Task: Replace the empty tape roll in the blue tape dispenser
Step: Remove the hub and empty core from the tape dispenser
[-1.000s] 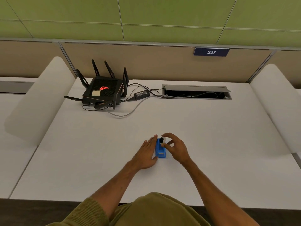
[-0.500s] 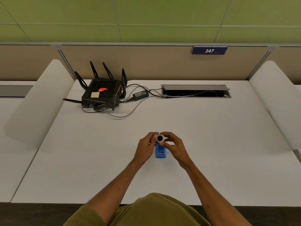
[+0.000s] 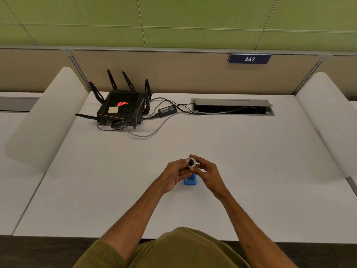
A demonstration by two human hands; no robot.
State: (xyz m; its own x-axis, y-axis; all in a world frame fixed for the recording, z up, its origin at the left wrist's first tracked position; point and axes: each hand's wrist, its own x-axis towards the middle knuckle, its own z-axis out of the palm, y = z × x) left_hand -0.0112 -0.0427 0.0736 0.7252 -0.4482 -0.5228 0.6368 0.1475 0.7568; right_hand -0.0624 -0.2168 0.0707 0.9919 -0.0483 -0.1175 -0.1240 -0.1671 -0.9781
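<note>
A: Where is the roll sitting right now?

B: Both hands are pinching it above the white tabletop [image 3: 251, 171]. The left hand [image 3: 173, 174] and the right hand [image 3: 207, 172] are closing together on a small white tape roll with a black hub [image 3: 191, 162], fingertips gripping it from either side, lifted clear of the small blue plastic tape dispenser [image 3: 190, 180].

A: And the dispenser itself?

B: It is resting on the tabletop just under and between the hands, partly hidden by them. Neither hand is touching it, as far as I can tell.

A: So how far along are we looking?

B: I am judging it as roughly the middle. The roll and hub are out of the dispenser, so removal is looking done. Whether this roll is the empty 1 or the fresh 1, I cannot tell at this size.

A: What is remaining?

B: Probably separating or fitting the hub, then seating a full roll back in the dispenser and threading the tape. I am seeing no second roll anywhere on the tabletop
</note>
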